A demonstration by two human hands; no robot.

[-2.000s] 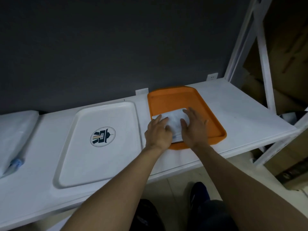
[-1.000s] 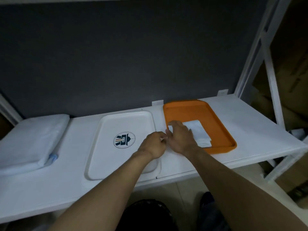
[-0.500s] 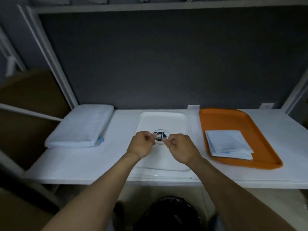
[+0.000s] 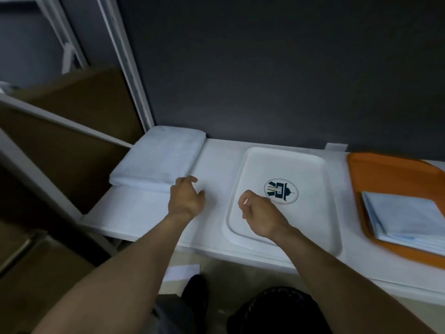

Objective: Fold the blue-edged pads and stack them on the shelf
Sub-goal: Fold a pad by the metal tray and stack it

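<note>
A thick pile of white pads lies at the left end of the white shelf. My left hand hovers just right of the pile's near corner, fingers loosely spread, holding nothing. My right hand is over the left part of the white tray, fingers curled, with nothing visible in it. A folded blue-edged pad lies in the orange tray at the far right.
The white tray has a round dark logo in its middle. A dark wall backs the shelf. White frame posts and brown cardboard stand to the left. Floor and dark shoes show below the shelf edge.
The view has swung left. Both hands left the folded pad in the orange tray and moved left; the left hand opened beside the pad pile, and the two hands separated.
</note>
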